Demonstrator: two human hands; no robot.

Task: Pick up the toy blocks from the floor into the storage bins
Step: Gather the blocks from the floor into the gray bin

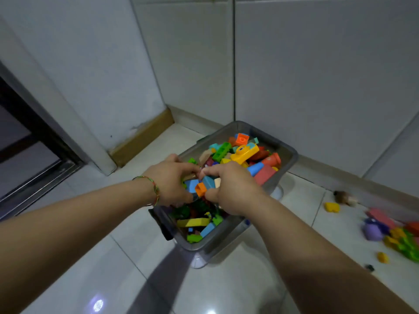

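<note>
The grey storage bin (286, 152) stands on the tiled floor (113, 257) near the corner of the room, its long axis running from the near left to the far right, and it is nearly full of toy blocks (243, 152) lying in all directions. Above its near half, the left hand (172, 180) and the right hand (229, 186) meet, fingers curled closed together around a small cluster of blue and orange blocks (199, 185). The left wrist wears a thread bracelet (154, 189). More loose blocks (396, 234) lie on the floor well to the right, by the white cupboard doors (317, 64). A dark door frame (34, 143) is at the left.
</note>
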